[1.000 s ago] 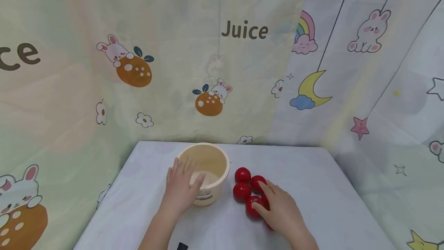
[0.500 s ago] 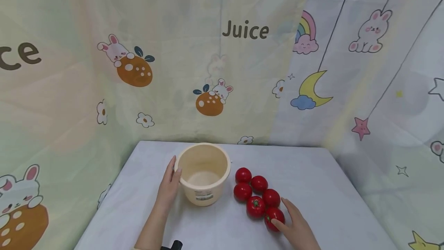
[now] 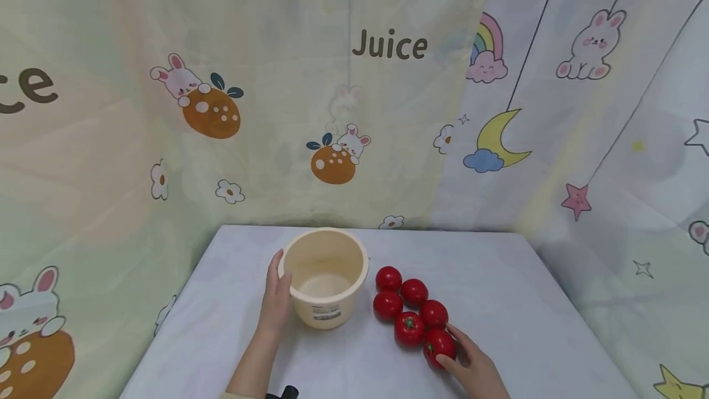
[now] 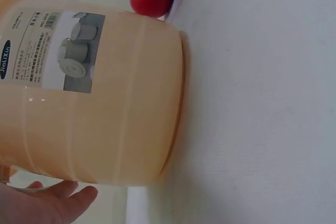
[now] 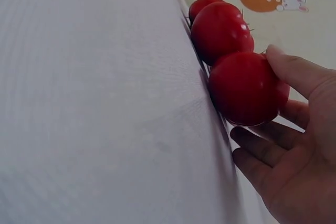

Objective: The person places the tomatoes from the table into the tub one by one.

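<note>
A cream plastic bucket (image 3: 303, 311) stands upright on the table, a printed label on its near side. My left hand (image 3: 275, 297) rests against the bucket's left side, thumb at the rim, and its loosely extended fingers (image 4: 76, 203) show beside the wall in the left wrist view. To the right lie several red tomatoes (image 3: 410, 329) in a close cluster. My right hand (image 3: 473, 367) is at the nearest tomato (image 3: 439, 348), thumb and fingers on either side. In the right wrist view the thumb (image 5: 294, 72) presses that tomato's upper side, while the lower fingers spread beneath it.
The white-covered table (image 3: 526, 325) ends at a printed cloth backdrop (image 3: 388, 140) behind and at both sides. A small black object (image 3: 290, 392) shows by the left forearm at the bottom edge. The tomatoes sit against one another, just right of the bucket.
My left hand has moved from over the bucket's opening to its left side. The right hand has shifted nearer, from above the cluster to the nearest tomato, and closed in around it.
</note>
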